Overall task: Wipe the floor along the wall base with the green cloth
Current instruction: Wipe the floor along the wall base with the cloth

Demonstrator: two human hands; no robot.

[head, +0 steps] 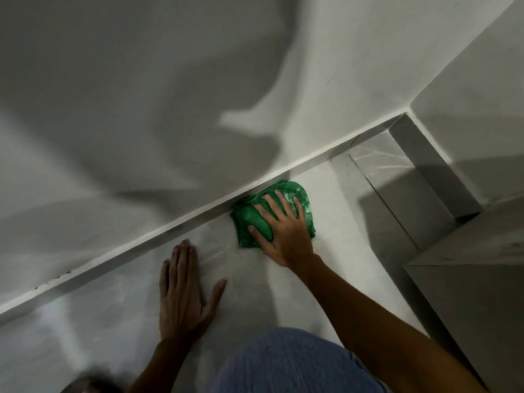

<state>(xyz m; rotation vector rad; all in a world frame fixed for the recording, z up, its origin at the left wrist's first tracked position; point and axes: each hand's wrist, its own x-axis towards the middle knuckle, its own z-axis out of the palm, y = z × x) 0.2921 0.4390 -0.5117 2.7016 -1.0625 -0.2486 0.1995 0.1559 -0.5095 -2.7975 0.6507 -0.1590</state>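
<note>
Flat-palmed, no pinch at all — the right hand is spread open over the cloth, fingers splayed, pressing it down onto the floor rather than clutching it, and the left hand lies open and empty on the tiles nearer the camera, propping the body. Big picture first: wall above, a pale skirting running diagonally, floor below, and the cloth bunched right against the skirting's foot, touching it on its far edge. It looks soft and light, a limp wad that will fold and creep under the palm, so I'd judge the best hold is just this — broad pressure through the middle with fingertips pinning the leading edge, letting it slide on what seems a smooth tile. White smudges on the fabric suggest it's picking up dust. Hard to read: shadows blanket the wall and the corner to the right, the cloth's underside and the part beneath the palm are hidden, a grey block is cut off at the right edge, and the blue-clad knee at the bottom is blurred.
</note>
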